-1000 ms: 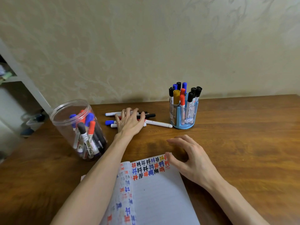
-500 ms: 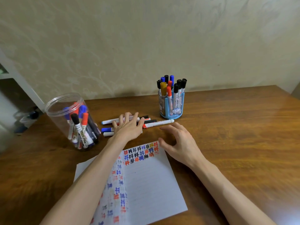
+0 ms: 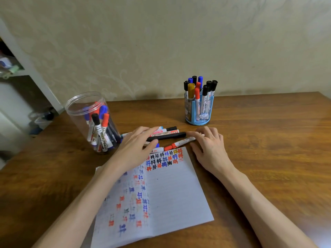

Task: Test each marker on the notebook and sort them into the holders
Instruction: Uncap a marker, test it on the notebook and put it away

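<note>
An open lined notebook (image 3: pixel 172 194) with rows of red, blue, black and yellow test marks lies on the wooden table (image 3: pixel 268 149). Just beyond its top edge lie several loose markers, among them a black marker (image 3: pixel 170 136) and a red-capped marker (image 3: pixel 179 144). My left hand (image 3: pixel 136 147) rests flat over the left part of this pile, fingers straight. My right hand (image 3: pixel 207 145) touches the right end of the red-capped marker with its fingertips. A clear plastic jar (image 3: pixel 93 122) at the left holds several markers. A blue round holder (image 3: pixel 199 110) behind holds several more.
A patterned wall rises right behind the table's far edge. At the far left stands a white shelf unit (image 3: pixel 16 72) with small items. Bare wood stretches to the right of the holder and my right arm.
Both hands have drawn toward the notebook, the left sliding the loose markers with it. My right hand has reached forward to the red-capped marker's end. The camera has tilted down.
</note>
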`<control>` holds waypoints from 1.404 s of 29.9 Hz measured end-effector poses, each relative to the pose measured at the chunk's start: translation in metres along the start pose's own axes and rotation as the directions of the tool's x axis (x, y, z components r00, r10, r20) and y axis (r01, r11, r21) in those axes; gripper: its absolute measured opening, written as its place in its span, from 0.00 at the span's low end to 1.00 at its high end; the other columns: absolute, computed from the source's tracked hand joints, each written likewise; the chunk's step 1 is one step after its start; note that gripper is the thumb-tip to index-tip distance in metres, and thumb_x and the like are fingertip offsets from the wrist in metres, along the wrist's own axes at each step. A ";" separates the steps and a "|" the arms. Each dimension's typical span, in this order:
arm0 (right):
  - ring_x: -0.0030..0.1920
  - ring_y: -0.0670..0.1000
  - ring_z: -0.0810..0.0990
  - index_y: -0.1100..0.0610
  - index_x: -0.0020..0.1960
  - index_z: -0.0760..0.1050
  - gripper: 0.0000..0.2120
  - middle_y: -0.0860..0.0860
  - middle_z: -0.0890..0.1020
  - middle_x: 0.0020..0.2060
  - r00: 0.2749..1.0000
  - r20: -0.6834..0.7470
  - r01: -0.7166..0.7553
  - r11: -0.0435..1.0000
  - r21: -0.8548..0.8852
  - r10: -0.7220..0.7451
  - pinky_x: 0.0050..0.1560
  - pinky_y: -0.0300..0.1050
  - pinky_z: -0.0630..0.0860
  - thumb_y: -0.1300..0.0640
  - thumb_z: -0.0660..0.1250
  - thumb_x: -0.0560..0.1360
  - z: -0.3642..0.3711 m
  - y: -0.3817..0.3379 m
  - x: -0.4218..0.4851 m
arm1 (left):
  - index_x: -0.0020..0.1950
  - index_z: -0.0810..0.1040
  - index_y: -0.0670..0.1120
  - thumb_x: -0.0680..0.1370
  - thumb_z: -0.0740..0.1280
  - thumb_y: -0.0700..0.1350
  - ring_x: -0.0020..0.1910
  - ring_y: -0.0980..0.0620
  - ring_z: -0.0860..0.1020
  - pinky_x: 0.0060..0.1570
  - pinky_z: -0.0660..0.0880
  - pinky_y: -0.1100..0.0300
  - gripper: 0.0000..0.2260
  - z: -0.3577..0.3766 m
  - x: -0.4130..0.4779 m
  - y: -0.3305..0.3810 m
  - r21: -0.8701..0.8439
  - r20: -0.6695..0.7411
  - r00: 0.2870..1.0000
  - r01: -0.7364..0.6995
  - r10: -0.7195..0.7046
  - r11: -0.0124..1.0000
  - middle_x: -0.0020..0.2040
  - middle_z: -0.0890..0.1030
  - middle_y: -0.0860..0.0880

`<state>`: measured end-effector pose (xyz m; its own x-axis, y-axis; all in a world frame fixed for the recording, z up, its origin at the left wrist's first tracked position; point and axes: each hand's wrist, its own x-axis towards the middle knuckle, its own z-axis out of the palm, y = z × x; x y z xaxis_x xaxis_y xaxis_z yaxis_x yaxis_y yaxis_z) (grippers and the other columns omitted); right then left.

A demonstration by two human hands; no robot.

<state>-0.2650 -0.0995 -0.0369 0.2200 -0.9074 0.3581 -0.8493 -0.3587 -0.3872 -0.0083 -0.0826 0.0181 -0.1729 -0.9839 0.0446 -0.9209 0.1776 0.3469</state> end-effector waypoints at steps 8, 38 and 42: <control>0.63 0.54 0.75 0.50 0.57 0.82 0.06 0.50 0.83 0.58 0.998 -0.052 0.033 0.999 -0.043 -0.035 0.63 0.52 0.65 0.53 0.73 0.80 -0.011 -0.004 0.000 | 0.75 0.72 0.58 0.83 0.65 0.53 0.70 0.58 0.72 0.65 0.70 0.59 0.19 -0.009 -0.038 -0.001 -0.058 -0.097 0.995 -0.021 0.015 0.998 0.72 0.74 0.57; 0.53 0.66 0.88 0.31 0.78 0.58 0.46 0.62 0.80 0.66 0.983 0.165 -0.181 0.294 0.939 0.079 0.54 0.71 0.83 0.68 0.75 0.76 -0.032 -0.052 -0.011 | 0.66 0.80 0.58 0.70 0.67 0.69 0.52 0.59 0.82 0.52 0.83 0.52 0.28 0.029 -0.030 0.027 -0.544 0.007 0.993 -0.093 0.115 0.834 0.51 0.84 0.60; 0.46 0.60 0.89 0.36 0.77 0.62 0.44 0.58 0.87 0.50 0.973 0.113 -0.187 0.402 0.896 0.200 0.50 0.62 0.86 0.64 0.79 0.73 -0.030 -0.051 -0.011 | 0.64 0.82 0.56 0.74 0.71 0.64 0.52 0.59 0.83 0.54 0.83 0.51 0.22 0.027 -0.031 0.024 -0.591 0.062 0.992 -0.054 0.112 0.805 0.49 0.86 0.59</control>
<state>-0.2382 -0.0646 0.0040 0.0979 -0.9797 0.1751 0.0475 -0.1711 -0.9841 -0.0347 -0.0474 0.0002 -0.2967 -0.9547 0.0248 -0.5250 0.1847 0.8308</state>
